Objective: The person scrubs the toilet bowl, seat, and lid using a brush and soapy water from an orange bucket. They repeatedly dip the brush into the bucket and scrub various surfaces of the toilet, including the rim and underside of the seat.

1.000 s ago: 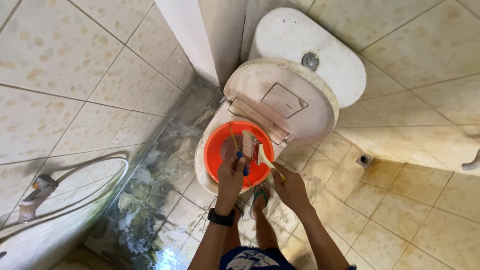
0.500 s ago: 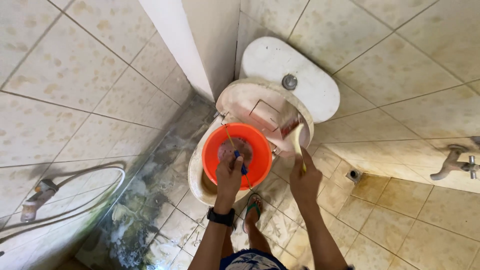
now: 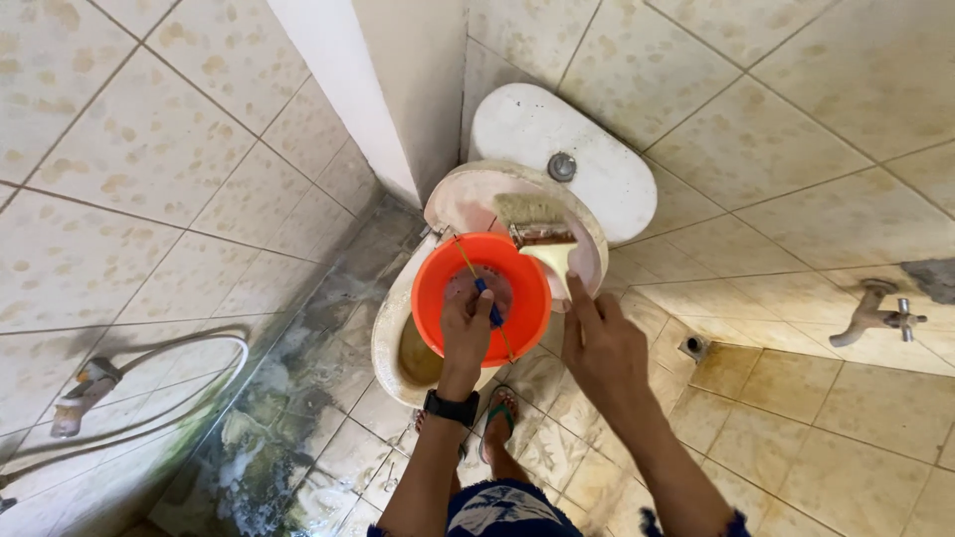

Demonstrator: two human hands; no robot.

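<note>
Left hand (image 3: 466, 323): fingers clamped on the near rim of an orange bucket (image 3: 438, 298), which sits in the bowl of a toilet (image 3: 390, 343); a thin yellow rod with a blue grip (image 3: 481, 289) lies across the bucket mouth, pinned under the same fingers, its long axis running from the far left rim toward the hand. Watch (image 3: 453, 408) on the left wrist. Right hand (image 3: 604, 350): fingers closed round the pale handle of a wide flat brush (image 3: 542, 234); long axis of the brush runs away from the hand, up toward the raised lid (image 3: 468, 194), bristles spread crosswise and lying against the lid's inner face, just above the bucket's far rim. Right hand is the nearer to the lid; left is the nearer to the bucket. Bucket contents: a little murky liquid at the bottom, kind not clear. Toilet bowl: brownish staining beside the bucket. Cistern (image 3: 587, 164) behind the lid, with a metal button. Surroundings: tiled walls, hose (image 3: 149, 398) at left, tap (image 3: 875, 313) at right, floor drain (image 3: 693, 347), sandalled foot (image 3: 500, 410) below the bowl.
</note>
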